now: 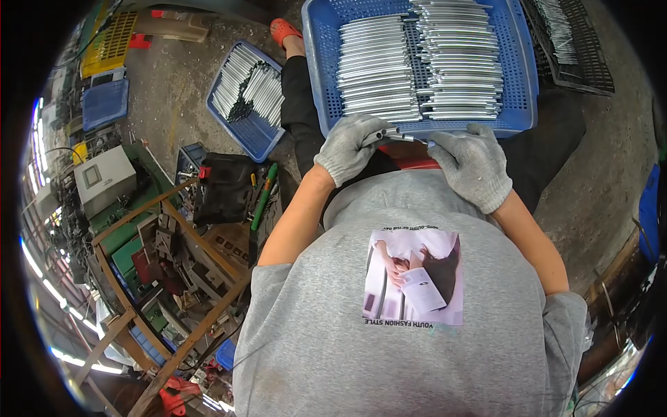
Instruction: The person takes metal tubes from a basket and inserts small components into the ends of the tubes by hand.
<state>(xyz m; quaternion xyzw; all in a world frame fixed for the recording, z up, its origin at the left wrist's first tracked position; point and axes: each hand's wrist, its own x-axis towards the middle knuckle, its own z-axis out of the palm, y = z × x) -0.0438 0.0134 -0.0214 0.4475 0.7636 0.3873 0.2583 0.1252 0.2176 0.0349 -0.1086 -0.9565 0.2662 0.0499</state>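
My left hand (349, 147), in a grey knit glove, is closed around a few slim metal tubes (383, 134); their dark open ends show past the fingers. My right hand (474, 164), gloved the same way, is closed with its fingertips at the end of a silvery tube (404, 137) lying between both hands. How far that tube runs into the right fingers is hidden. Just beyond the hands, a large blue perforated basket (317, 69) holds two stacks of shiny metal tubes (379, 69), laid side by side.
A smaller blue basket (258, 147) of tubes stands on the floor to the left. At the far right is a dark crate (590, 73) with more metal pieces. A wooden frame (187, 340), a black tool case (226, 184) and a grey control box (104, 179) occupy the left side.
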